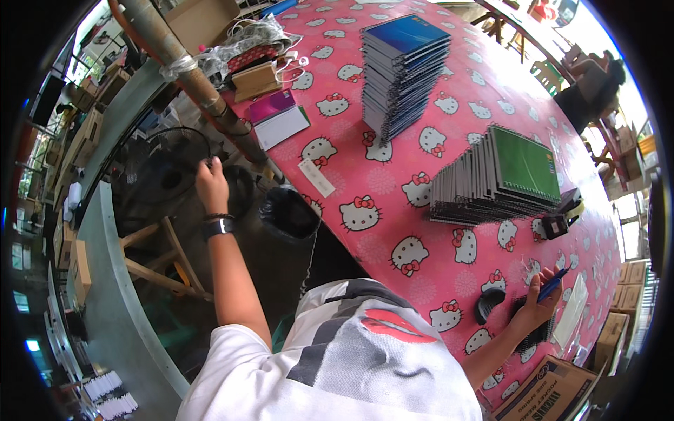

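My left hand reaches out past the table's left edge, its fingers curled and its thumb up. It overlaps the rim of a dark round fan-like frame; whatever the fingers hold, if anything, is hidden. At the table's right side, my right hand grips a blue pen, which points up and to the right. Beneath this hand lie dark spiral-bound items, partly covered by it. Just left of them sits a black curved object. A fanned stack of green spiral notebooks leans farther back.
A tall stack of blue spiral notebooks stands on the pink patterned table. Beside the green notebooks is a black tape dispenser. A rusty pole rises at the left, near a black-lined bin. A cardboard box occupies the lower right.
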The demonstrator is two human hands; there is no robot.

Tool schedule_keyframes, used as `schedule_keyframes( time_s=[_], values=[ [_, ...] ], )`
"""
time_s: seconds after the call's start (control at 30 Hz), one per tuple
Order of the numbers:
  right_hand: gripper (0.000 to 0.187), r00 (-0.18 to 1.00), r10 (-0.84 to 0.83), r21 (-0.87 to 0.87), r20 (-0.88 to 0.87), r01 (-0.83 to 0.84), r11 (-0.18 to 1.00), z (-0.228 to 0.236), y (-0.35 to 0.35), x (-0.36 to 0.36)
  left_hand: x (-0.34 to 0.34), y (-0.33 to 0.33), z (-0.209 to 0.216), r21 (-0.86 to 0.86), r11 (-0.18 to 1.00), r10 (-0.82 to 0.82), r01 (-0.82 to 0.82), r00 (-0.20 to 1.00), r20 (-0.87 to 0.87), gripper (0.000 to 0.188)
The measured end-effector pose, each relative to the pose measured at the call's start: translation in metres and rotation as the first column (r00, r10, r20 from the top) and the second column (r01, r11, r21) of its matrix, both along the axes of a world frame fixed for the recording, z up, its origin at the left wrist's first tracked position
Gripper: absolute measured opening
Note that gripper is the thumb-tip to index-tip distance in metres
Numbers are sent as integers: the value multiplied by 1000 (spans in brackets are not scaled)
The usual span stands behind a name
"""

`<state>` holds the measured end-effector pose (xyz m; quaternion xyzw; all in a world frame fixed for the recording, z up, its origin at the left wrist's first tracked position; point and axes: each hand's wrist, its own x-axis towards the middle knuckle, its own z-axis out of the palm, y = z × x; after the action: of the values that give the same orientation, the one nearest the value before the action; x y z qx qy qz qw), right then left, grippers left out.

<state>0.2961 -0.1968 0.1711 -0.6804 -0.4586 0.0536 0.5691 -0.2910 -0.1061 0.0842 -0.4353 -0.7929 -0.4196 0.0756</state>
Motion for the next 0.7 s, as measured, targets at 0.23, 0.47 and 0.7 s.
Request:
schedule_keyframes(
  time_s=[0.23, 0.47, 0.7],
  values=[
    [37, 998, 34, -15, 57, -34, 999, -3, -7, 9, -9, -10, -142, -619, 747, 308, -243, 951, -1, 82],
    [39, 994, 68, 37, -83, -66, 997, -2, -4, 4, 19, 30, -103, 180, 957, 211, -226, 973, 98, 59],
    [36, 966, 154, -105, -207, -179, 978, 7, -15, -3, 179, 63, 70, 521, 621, -775, 586, 358, 521, 22]
  ],
)
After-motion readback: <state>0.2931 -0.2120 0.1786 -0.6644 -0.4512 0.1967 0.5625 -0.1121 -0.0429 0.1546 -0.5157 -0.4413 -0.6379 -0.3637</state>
